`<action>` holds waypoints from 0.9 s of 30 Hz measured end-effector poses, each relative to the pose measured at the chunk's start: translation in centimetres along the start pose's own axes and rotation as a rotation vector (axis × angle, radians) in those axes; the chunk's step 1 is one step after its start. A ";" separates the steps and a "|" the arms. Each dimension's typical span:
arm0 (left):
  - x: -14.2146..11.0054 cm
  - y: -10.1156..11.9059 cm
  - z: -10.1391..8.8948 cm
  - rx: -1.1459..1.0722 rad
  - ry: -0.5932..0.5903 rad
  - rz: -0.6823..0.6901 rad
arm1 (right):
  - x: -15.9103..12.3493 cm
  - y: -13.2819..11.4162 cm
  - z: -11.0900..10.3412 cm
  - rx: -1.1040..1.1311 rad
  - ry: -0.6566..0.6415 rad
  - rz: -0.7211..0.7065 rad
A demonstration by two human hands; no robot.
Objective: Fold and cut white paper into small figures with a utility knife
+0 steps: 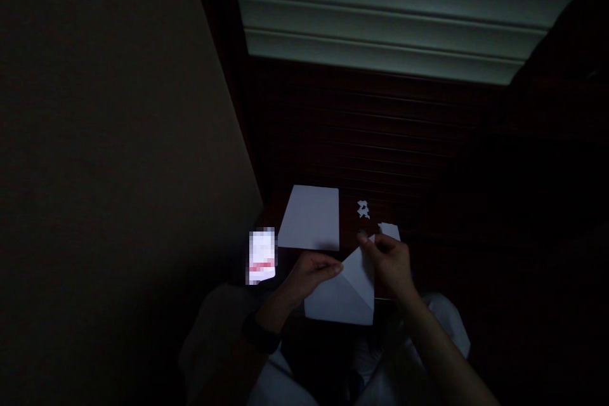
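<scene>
A white sheet of paper [333,301], folded over along a diagonal, is held up over my lap at the table's near edge. My left hand [309,271] pinches its upper left edge between thumb and fingers, and a dark band circles that wrist. At the upper right corner, my right hand [391,260] pinches the same sheet between thumb and forefinger. Just beyond it lie small torn paper scraps [363,209]. Another flat white sheet [311,217] rests on the table behind my left hand.
On the left glows a bright screen [261,257], its content blurred out. A small white paper piece [390,230] lies behind my right hand. The dark table [349,222] stands against a slatted panel below pale shutters [380,32]. A wall [118,108] rises at left.
</scene>
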State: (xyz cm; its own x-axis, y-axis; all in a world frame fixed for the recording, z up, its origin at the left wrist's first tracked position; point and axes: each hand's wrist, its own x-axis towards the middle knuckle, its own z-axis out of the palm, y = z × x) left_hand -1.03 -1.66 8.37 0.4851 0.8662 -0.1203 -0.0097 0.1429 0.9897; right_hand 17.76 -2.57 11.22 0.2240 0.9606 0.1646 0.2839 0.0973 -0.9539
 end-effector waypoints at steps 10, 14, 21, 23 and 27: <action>-0.2 -0.4 0.2 0.020 -0.001 0.016 | -0.2 0.9 0.1 0.085 -0.046 0.129; -0.7 -0.7 -0.3 0.024 -0.017 0.013 | 0.2 0.3 -0.7 0.071 0.015 0.099; -1.5 -0.8 -1.1 0.066 -0.031 0.011 | 0.3 0.0 -1.4 0.048 -0.005 0.095; -1.6 -0.9 -1.4 0.070 -0.038 0.016 | 0.3 0.1 -1.6 0.034 0.005 0.098; -2.0 -1.4 -2.2 0.073 -0.075 0.008 | 0.6 0.4 -2.1 0.017 0.048 0.123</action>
State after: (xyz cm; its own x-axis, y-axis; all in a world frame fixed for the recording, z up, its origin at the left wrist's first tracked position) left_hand -3.92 -2.49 7.01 0.5496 0.8283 -0.1089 0.0489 0.0982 0.9940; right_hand 19.92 -2.52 11.44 0.3004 0.9521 0.0576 0.2360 -0.0157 -0.9716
